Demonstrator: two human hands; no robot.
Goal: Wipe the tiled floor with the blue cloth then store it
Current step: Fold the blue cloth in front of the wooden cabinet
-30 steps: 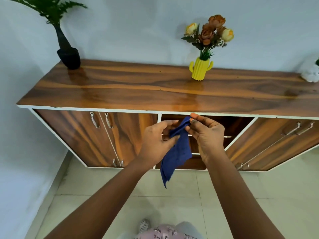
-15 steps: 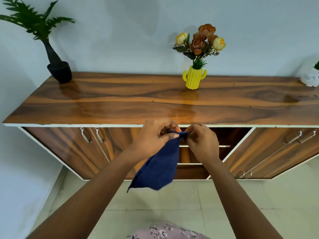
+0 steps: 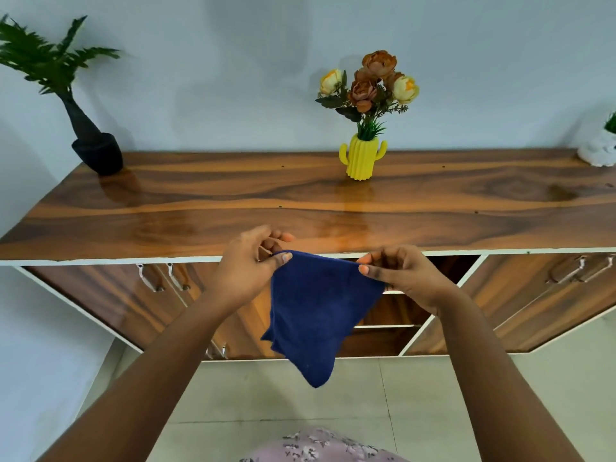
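Note:
The blue cloth (image 3: 320, 315) hangs spread in the air in front of the wooden cabinet (image 3: 300, 208), held by its top edge. My left hand (image 3: 248, 265) pinches the cloth's upper left corner. My right hand (image 3: 403, 278) pinches the upper right corner. The cloth's lower tip dangles above the pale tiled floor (image 3: 433, 395). Behind the cloth, the cabinet's middle compartment (image 3: 443, 271) stands open, with a shelf partly hidden by the cloth.
On the cabinet top stand a black potted plant (image 3: 95, 151) at the left, a yellow cactus vase of flowers (image 3: 361, 158) in the middle, and a white pot (image 3: 600, 151) at the far right. Closed doors with metal handles (image 3: 160, 278) flank the open compartment.
My hands have moved apart along the cloth's top edge and the bunched cloth has opened out flat. The view has tilted upward, showing more of the wall.

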